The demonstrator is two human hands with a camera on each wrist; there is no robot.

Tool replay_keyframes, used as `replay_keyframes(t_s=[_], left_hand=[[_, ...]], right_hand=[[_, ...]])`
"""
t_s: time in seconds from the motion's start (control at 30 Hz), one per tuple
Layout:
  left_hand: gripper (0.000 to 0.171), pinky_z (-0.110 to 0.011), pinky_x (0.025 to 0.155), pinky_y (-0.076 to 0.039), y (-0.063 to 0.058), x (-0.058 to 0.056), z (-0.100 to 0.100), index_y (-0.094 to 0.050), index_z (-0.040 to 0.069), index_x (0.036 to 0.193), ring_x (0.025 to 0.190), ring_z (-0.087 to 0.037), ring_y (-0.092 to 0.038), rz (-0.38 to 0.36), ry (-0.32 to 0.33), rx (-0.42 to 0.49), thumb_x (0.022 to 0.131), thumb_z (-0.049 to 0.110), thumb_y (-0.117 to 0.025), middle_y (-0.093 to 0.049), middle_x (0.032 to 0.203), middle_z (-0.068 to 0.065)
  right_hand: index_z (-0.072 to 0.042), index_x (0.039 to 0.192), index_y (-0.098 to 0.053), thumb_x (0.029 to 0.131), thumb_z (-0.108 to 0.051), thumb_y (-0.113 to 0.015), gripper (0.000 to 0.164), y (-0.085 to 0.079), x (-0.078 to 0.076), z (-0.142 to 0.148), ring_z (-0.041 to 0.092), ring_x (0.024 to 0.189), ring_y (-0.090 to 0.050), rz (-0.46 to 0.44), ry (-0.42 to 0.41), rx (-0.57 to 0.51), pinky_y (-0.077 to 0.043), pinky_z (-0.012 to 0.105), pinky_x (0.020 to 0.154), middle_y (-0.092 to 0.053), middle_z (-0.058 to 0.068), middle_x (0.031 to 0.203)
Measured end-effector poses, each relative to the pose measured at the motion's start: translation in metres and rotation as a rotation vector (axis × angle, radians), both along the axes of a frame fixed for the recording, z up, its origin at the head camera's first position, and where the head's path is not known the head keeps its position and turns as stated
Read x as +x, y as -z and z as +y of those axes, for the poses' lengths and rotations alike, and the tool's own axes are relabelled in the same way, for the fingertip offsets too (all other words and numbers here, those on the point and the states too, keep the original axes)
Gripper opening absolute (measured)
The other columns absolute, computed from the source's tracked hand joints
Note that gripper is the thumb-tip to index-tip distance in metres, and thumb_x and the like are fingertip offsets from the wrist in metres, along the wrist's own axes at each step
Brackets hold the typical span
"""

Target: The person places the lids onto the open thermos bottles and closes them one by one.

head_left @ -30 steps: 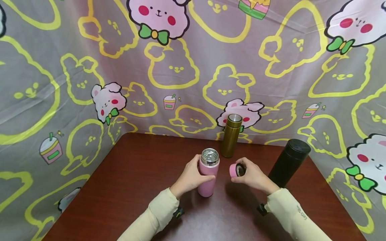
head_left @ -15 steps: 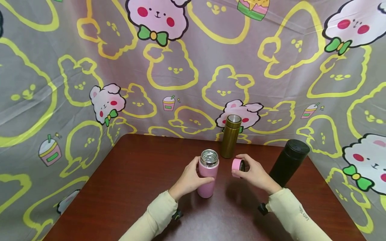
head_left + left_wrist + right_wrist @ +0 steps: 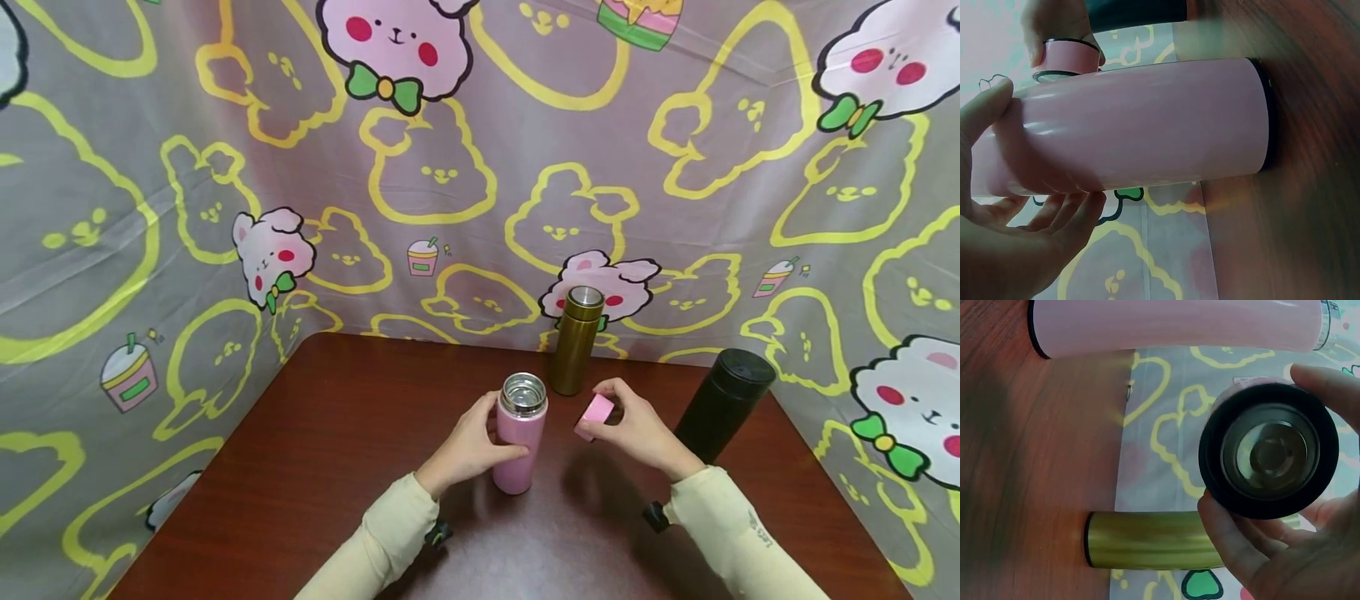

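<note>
Left hand (image 3: 471, 446) kept its fingers wrapped round the uncapped pink steel flask (image 3: 519, 433), upright on the brown wooden table (image 3: 322, 467). Right hand (image 3: 637, 429) pinched the pink round lid (image 3: 596, 414), now tipped top-up from its earlier sideways tilt, just beside the mouth; recapping looked close.

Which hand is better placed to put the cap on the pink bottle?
Right. The right hand already pinches the pink cap just beside the open pink bottle, while the left hand grips that bottle, holding it upright.
</note>
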State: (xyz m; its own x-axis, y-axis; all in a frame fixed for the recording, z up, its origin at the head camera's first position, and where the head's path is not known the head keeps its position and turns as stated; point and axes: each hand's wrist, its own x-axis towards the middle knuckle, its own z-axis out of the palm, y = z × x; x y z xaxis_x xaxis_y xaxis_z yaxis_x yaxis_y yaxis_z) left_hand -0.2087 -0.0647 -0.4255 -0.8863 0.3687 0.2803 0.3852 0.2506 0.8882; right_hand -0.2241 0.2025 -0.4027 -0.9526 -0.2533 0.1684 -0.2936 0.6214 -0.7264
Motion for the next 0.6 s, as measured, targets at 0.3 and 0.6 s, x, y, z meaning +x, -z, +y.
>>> replay_keyframes(t_s=[0.3, 0.6], left_hand=[[0.071, -0.032, 0.077, -0.046, -0.020, 0.014, 0.000, -0.040, 0.004, 0.123, 0.100, -0.022, -0.054, 0.001, 0.017, 0.017, 0.064, 0.010, -0.078, -0.049, 0.113, -0.006], [0.073, -0.032, 0.077, -0.045, -0.020, 0.013, -0.001, -0.038, 0.008, 0.126, 0.099, -0.019, -0.054, -0.020, 0.010, 0.002, 0.065, 0.012, -0.078, -0.049, 0.114, -0.004]], right_hand=[[-0.023, 0.111, -0.050, 0.067, -0.041, -0.073, 0.053, -0.003, -0.001, 0.000, 0.019, 0.077, -0.050, 0.059, -0.062, -0.022, -0.045, 0.032, 0.060, -0.054, 0.000, 0.094], [-0.022, 0.102, -0.049, 0.060, -0.041, -0.078, 0.053, -0.009, 0.004, -0.004, 0.019, 0.078, -0.054, 0.019, -0.049, -0.078, -0.048, 0.031, 0.062, -0.057, -0.001, 0.090]])
